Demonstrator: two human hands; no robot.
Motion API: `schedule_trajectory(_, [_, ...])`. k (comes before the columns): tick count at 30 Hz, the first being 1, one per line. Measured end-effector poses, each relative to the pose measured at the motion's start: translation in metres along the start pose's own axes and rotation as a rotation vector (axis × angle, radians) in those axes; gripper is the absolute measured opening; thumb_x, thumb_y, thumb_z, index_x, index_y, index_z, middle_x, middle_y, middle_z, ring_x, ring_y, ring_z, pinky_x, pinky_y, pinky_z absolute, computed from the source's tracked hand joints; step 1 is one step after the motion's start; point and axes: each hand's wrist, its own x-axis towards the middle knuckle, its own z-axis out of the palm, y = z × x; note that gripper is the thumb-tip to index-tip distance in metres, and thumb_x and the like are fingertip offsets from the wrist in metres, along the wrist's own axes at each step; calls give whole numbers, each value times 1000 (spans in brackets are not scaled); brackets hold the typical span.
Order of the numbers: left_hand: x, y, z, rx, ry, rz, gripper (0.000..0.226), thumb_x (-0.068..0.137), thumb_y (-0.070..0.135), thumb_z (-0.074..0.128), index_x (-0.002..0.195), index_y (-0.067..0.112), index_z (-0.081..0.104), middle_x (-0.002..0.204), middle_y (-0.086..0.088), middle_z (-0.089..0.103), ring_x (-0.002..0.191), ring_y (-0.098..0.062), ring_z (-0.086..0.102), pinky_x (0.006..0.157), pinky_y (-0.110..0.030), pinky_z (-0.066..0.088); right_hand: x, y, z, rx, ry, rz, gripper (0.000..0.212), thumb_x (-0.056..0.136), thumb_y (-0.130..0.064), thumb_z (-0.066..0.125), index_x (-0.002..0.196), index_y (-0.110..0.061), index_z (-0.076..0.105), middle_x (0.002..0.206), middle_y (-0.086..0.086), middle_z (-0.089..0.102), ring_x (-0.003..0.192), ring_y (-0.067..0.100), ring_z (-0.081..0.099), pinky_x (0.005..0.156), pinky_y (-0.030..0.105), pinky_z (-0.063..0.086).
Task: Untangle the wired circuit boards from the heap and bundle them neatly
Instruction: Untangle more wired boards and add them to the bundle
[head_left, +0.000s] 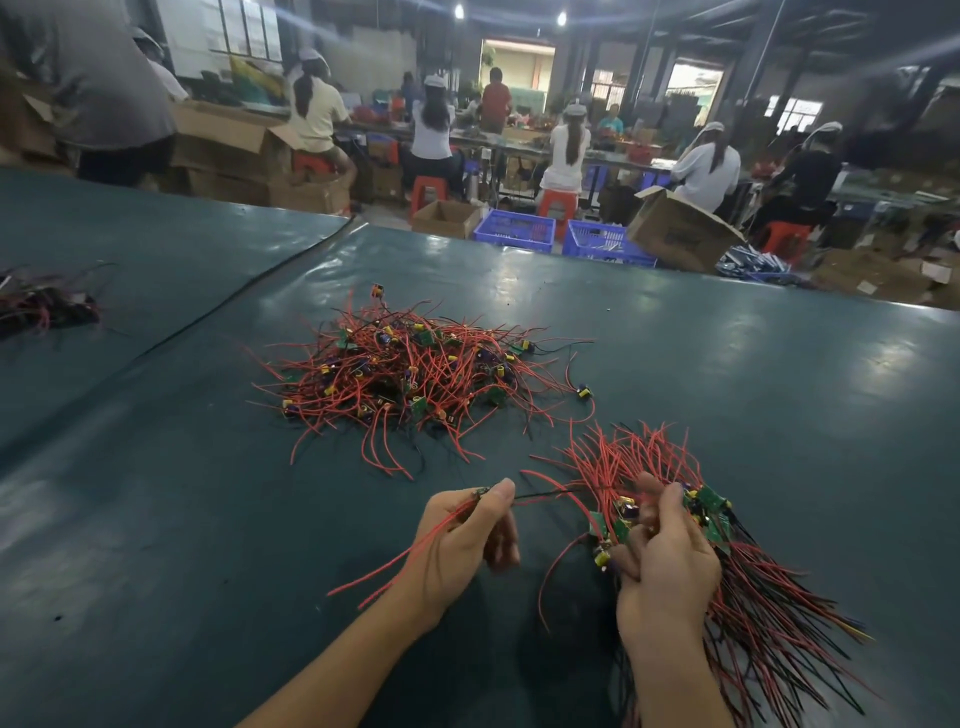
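Near edge of the tabletop (208, 519), around 6 o'clock of frame, both hands are up off the surface. Left hand (467, 540): grip narrow, thumb and index tip pinch a single wired board (480, 492) at its small board end, other fingers curled under the palm. Its red leads trail out past the palm toward 8 o'clock; cannot tell if the ends touch the tabletop. One black lead runs toward 3 o'clock and reaches the bundle. Long axis of that piece is roughly 8 to 3 o'clock

Right hand (665, 566): back to camera, grip wrapped round a bundle (769, 618) of wired boards, fingers curled over its middle where the green circuit parts cluster. Bundle long axis is about 11 to 5 o'clock. Shorter red ends fan up toward 11–12 o'clock, longer red and black leads spread toward 4–5 o'clock past the wrist. Thumb position hidden

Heap (415, 374) of tangled boards lies on the tabletop at 12 o'clock of the hands, apart from both, red wires sticking out all round. Smaller dark pile (47, 306) sits at the far 9 o'clock edge, well apart. Beyond the tabletop, 12–1 o'clock: blue crates (514, 231), cardboard box (680, 228) and seated workers (569, 150), all blurred
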Motion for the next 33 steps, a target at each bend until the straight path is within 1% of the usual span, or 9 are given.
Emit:
schedule_trajectory(7, [1, -3, 0, -63, 106, -43, 43, 88, 50, 56, 66, 13, 64, 58, -10, 63, 49, -18, 55, 46, -24, 43, -25, 22, 15, -150, -131, 103, 47, 73, -51, 74, 98, -12, 65, 70, -1, 56, 36, 4, 28, 33, 17, 24])
schedule_trajectory(11, [1, -4, -1, -47, 109, -39, 43, 85, 50, 52, 67, 13, 64, 58, -11, 64, 48, -18, 56, 46, -24, 44, -28, 23, 16, -207, -111, 98, 63, 81, -41, 73, 130, -7, 54, 66, -5, 56, 39, 3, 31, 33, 18, 26])
schedule_trajectory(16, [1, -6, 0, -47, 114, -44, 46, 87, 50, 50, 71, 9, 63, 59, -12, 64, 49, -20, 56, 48, -27, 44, -27, 19, 14, -200, -115, 70, 45, 82, -41, 72, 119, -19, 59, 62, -6, 53, 38, 2, 32, 34, 17, 27])
schedule_trajectory(18, [1, -6, 1, -27, 91, -25, 49, 89, 50, 53, 65, 8, 61, 56, -11, 61, 49, -20, 55, 49, -27, 45, -31, 22, 16, -253, -185, 70, 35, 73, -48, 73, 91, -18, 72, 59, -6, 52, 41, 2, 38, 37, 18, 33])
schedule_trajectory(22, [-2, -8, 5, 59, 8, 49, 49, 92, 37, 52, 57, 3, 57, 54, -7, 60, 49, -16, 55, 55, -25, 47, -37, 31, 20, -339, -333, 93, 37, 78, -45, 71, 70, -9, 73, 73, 8, 71, 72, 25, 67, 75, 44, 58])
schedule_trajectory(25, [-5, -6, 8, 50, -44, 54, 39, 91, 30, 52, 56, 16, 59, 54, 2, 59, 50, -9, 53, 54, -20, 43, -41, 30, 22, -327, -381, 34, 35, 81, -46, 62, 71, -17, 78, 83, 9, 77, 82, 20, 74, 73, 30, 60])
schedule_trajectory(29, [-5, -4, 7, 49, -103, 27, 42, 89, 37, 55, 50, 20, 58, 50, 3, 57, 49, -11, 52, 54, -21, 42, -40, 26, 22, -376, -336, -89, 34, 91, -38, 55, 74, -23, 80, 71, -3, 74, 69, 9, 69, 65, 20, 54])
schedule_trajectory(31, [-3, -2, 4, 66, -143, 28, 47, 86, 45, 53, 48, 17, 56, 46, 0, 55, 47, -12, 51, 56, -20, 42, -33, 20, 18, -335, -267, -82, 36, 96, -35, 53, 76, -22, 80, 51, -10, 51, 43, 5, 43, 43, 16, 35])
schedule_trajectory(33, [-1, 1, 1, 67, -174, 21, 51, 85, 49, 51, 47, 15, 54, 44, -2, 54, 46, -13, 50, 57, -21, 42, -22, 11, 12, -237, -190, -49, 38, 99, -33, 51, 79, -17, 79, 50, -9, 33, 40, 4, 25, 37, 17, 21])
